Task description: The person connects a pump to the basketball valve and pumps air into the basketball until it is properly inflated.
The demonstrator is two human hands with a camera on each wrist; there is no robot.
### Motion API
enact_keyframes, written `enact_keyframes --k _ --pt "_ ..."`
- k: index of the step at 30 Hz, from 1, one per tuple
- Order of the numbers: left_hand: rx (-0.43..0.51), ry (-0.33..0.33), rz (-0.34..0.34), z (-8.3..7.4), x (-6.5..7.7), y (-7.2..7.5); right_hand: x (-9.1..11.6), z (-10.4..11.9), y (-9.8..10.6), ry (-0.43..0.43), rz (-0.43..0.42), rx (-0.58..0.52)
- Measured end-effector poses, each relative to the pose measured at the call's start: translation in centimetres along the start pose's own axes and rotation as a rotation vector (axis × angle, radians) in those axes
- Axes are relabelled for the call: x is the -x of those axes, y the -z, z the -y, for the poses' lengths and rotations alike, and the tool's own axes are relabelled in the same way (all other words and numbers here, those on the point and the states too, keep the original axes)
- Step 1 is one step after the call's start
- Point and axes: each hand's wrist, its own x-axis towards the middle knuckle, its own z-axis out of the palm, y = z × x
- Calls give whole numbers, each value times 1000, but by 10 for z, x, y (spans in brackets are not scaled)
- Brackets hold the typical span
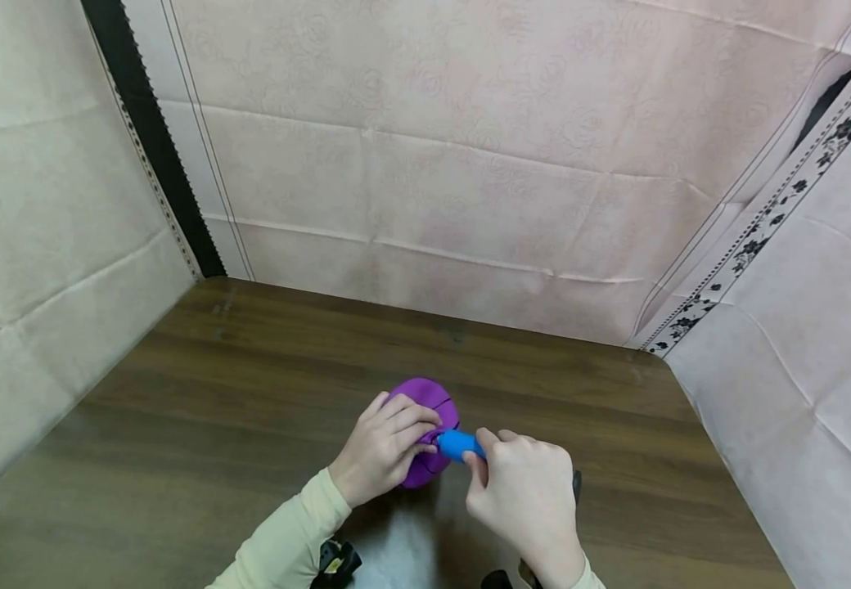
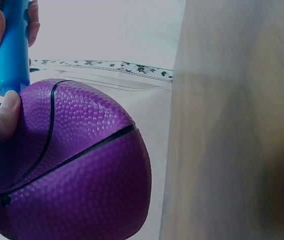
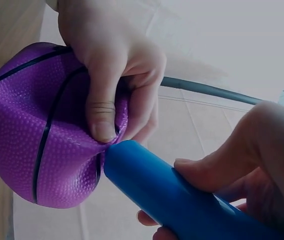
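Note:
A purple, partly flattened basketball (image 1: 422, 393) with black seams is held over the table by my left hand (image 1: 384, 446). In the right wrist view, the left thumb and fingers pinch a fold of the basketball (image 3: 19, 135), which is dented there. My right hand (image 1: 529, 495) grips a blue hand pump (image 1: 458, 444), a smooth cylinder. The end of the hand pump (image 3: 152, 180) meets the pinched fold. Any needle at that contact is hidden. From the left wrist view, the left thumb lies by the end of the hand pump (image 2: 12, 60), above the basketball (image 2: 81, 165).
A brown wood-grain table (image 1: 249, 393) lies beneath the hands. Pale cloth (image 1: 425, 180) hangs behind it and on both sides, with a dark floral border (image 1: 772, 213) at the right. A small black object (image 1: 335, 564) shows below the left forearm.

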Motion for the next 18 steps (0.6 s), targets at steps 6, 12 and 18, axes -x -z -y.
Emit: enact_keyframes --k 6,12,18 --pt "14 -15 31 -4 -1 3 -1 0 0 16 16 1" --pt "1 -55 47 -2 -1 4 0 0 -2 27 18 3" --pt "-94 -146 226 -2 2 1 0 -5 -12 108 93 -15"
